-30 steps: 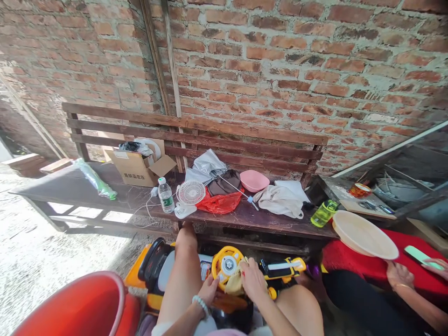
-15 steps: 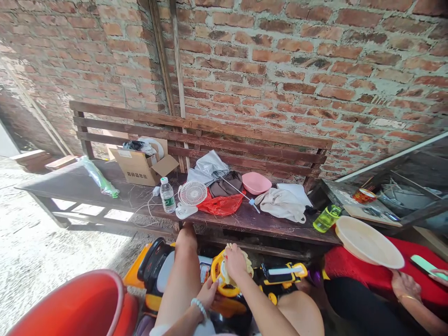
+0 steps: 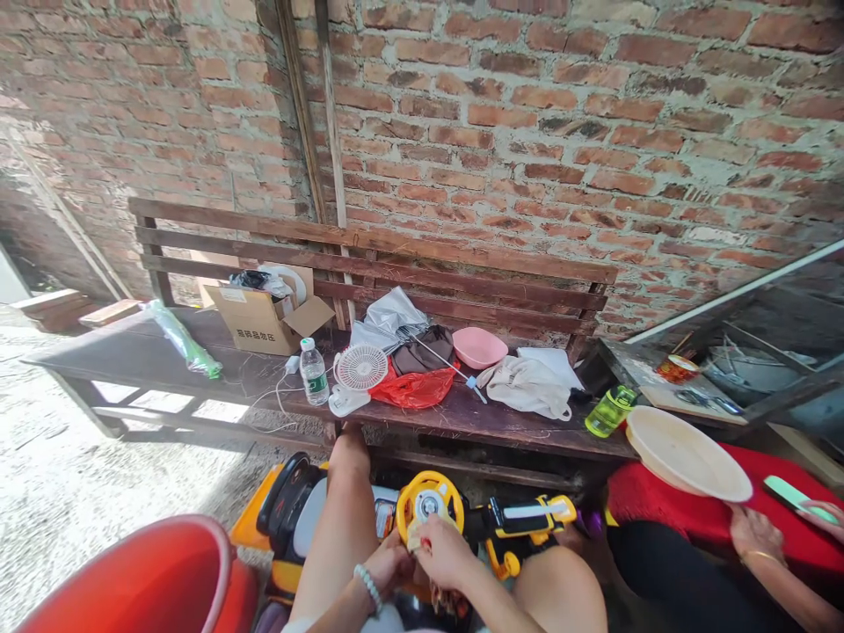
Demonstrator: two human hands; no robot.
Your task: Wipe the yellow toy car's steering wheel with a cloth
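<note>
Your right hand [image 3: 448, 552] is the nearer one. It sits at the lower right of the round yellow plastic toy steering wheel [image 3: 410, 510], fingers closed narrowly on a scrap of pale cloth [image 3: 414, 534] against the rim. Your left hand [image 3: 389, 564], with a white bead bracelet [image 3: 367, 587] at the wrist, lies just below the wheel, curled and partly hidden, so you cannot tell whether it holds anything. The wheel's face tilts up toward you, and a long yellow-and-black toy bar [image 3: 531, 510] runs off its right side, across your view.

All this is on an orange ride-on toy car [image 3: 247, 523], just in front of the long dark wooden counter [image 3: 501, 431]. On the counter stand a cardboard box [image 3: 264, 318], a white desk fan [image 3: 361, 367] and a pink plastic bowl [image 3: 479, 347]. A brick wall [image 3: 527, 132] rises behind it. Off the counter's right end, another person's hand [image 3: 755, 532] is just below a round beige plastic basin [image 3: 686, 455]. Off its left end, below, is a red plastic tub [image 3: 132, 580].
</note>
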